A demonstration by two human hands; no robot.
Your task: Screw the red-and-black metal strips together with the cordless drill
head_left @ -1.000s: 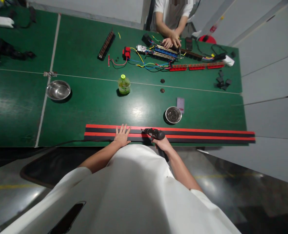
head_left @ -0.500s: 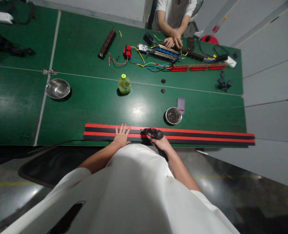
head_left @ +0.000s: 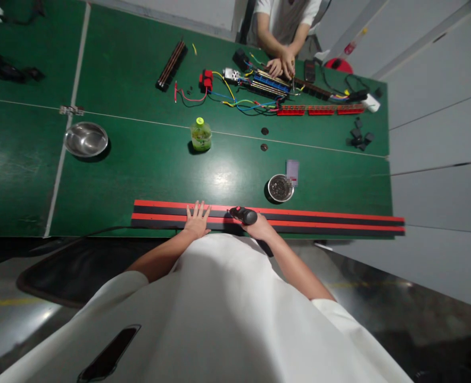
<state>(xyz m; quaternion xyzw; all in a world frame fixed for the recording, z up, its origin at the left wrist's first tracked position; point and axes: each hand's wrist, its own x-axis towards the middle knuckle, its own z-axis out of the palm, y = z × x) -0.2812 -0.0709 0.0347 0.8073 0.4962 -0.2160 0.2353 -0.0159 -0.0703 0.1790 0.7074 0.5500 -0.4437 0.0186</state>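
Note:
Long red-and-black strips (head_left: 319,219) lie side by side along the near edge of the green table. My left hand (head_left: 196,222) rests flat on them with its fingers spread. In my right hand (head_left: 259,227) is a black cordless screwdriver (head_left: 244,214) with a red mark on top, gripped by its handle. Its nose points left, over the strips, a short way right of my left hand. I cannot tell whether the tip touches a strip. A metal bowl of small dark pieces (head_left: 280,188) stands just beyond the strips.
Across the green table (head_left: 147,165) a person's hands (head_left: 283,66) work at a blue-and-black wired assembly (head_left: 270,85). A green-capped bottle (head_left: 200,135) stands mid-table, a steel bowl (head_left: 86,140) at left. Red strip segments (head_left: 321,110) and black blocks (head_left: 361,135) lie at right.
The whole view has shifted a little, so the table things sit further left. The screwdriver has moved slightly left and its body is turned more toward me. My left hand stays on the strips.

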